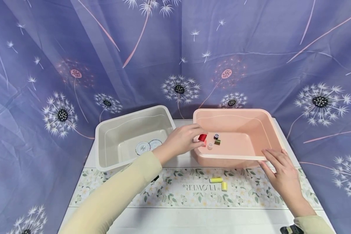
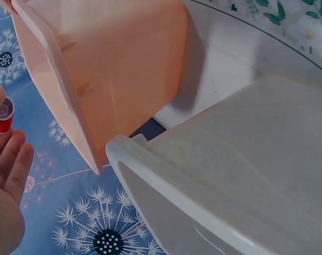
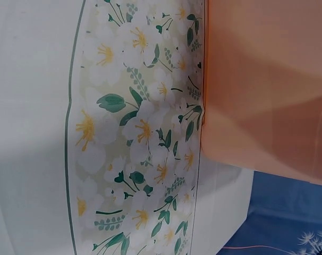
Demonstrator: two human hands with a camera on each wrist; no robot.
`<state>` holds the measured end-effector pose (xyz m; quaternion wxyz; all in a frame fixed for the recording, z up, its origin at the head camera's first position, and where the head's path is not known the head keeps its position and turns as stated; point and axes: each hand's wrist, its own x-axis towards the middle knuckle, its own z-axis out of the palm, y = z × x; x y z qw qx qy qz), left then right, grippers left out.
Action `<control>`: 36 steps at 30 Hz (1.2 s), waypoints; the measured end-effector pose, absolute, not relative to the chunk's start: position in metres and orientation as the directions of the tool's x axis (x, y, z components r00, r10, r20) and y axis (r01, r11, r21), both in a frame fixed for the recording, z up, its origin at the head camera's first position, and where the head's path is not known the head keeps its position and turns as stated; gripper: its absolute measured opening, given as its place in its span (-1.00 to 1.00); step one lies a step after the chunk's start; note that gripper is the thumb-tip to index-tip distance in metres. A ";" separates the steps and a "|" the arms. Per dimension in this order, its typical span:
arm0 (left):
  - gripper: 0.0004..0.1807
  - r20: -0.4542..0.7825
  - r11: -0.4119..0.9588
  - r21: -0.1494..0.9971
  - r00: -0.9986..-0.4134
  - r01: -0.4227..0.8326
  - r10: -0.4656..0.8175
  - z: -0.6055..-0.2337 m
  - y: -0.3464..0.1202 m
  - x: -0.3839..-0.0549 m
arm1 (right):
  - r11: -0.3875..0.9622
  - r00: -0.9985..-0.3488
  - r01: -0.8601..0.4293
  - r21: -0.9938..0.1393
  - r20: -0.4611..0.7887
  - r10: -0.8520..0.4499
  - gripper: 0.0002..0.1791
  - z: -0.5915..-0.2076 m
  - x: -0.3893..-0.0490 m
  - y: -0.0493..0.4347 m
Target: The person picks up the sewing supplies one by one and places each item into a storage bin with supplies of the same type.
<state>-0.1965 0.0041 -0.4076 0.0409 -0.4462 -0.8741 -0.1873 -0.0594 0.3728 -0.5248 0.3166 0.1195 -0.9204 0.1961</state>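
Observation:
My left hand (image 1: 183, 139) pinches a red thread spool (image 1: 202, 137) over the left side of the pink bin (image 1: 231, 157). The left wrist view shows the spool (image 2: 2, 121) between thumb and fingertips. Below it in the bin lie a pinkish-red spool (image 1: 204, 143), a pale spool (image 1: 210, 146), an olive spool (image 1: 217, 142) and a dark-ended spool (image 1: 216, 136). My right hand (image 1: 282, 172) holds the bin's front right corner, fingers over the rim and thumb at the outer front. Most of that hand lies outside the right wrist view.
A grey bin (image 1: 97, 146) at left contains two round pin discs, one (image 1: 142, 148) beside the other (image 1: 155, 144). Two yellow spools, one lying (image 1: 215, 179) and one nearer (image 1: 224, 186), are on the flowered table strip. A dark object (image 1: 155, 178) shows behind my left sleeve.

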 end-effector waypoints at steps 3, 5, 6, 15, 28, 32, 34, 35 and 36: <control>-0.59 0.197 0.553 0.284 -0.613 0.783 0.766 -0.407 0.012 -0.203 | 0.896 -0.778 -0.341 -0.283 0.620 -0.100 -0.19 -0.526 -0.059 0.374; -0.58 0.177 0.558 0.281 -0.614 0.781 0.769 -0.407 0.016 -0.207 | 0.897 -0.779 -0.341 -0.282 0.619 -0.102 -0.20 -0.526 -0.060 0.375; -0.58 0.169 0.560 0.277 -0.613 0.781 0.772 -0.407 0.019 -0.209 | 0.898 -0.779 -0.340 -0.280 0.619 -0.102 -0.20 -0.526 -0.060 0.375; -0.81 0.135 0.559 0.255 -0.601 0.789 0.787 -0.408 0.041 -0.227 | 0.898 -0.785 -0.331 -0.290 0.612 -0.092 -0.19 -0.527 -0.059 0.376; -0.83 0.100 0.591 0.219 -0.621 0.776 0.778 -0.418 0.061 -0.246 | 0.889 -0.751 -0.357 -0.287 0.654 -0.090 -0.23 -0.528 -0.061 0.375; -0.82 0.087 0.604 0.205 -0.629 0.770 0.773 -0.421 0.063 -0.251 | 0.887 -0.747 -0.360 -0.288 0.659 -0.089 -0.23 -0.527 -0.061 0.373; -0.83 0.074 0.613 0.196 -0.635 0.765 0.769 -0.422 0.064 -0.254 | 0.885 -0.742 -0.365 -0.289 0.665 -0.089 -0.23 -0.527 -0.061 0.373; -0.83 0.067 0.619 0.194 -0.639 0.761 0.766 -0.423 0.065 -0.255 | 0.884 -0.739 -0.367 -0.289 0.668 -0.089 -0.23 -0.527 -0.061 0.373; -0.84 0.061 0.624 0.192 -0.643 0.758 0.763 -0.424 0.065 -0.257 | 0.883 -0.737 -0.370 -0.290 0.671 -0.088 -0.24 -0.527 -0.062 0.373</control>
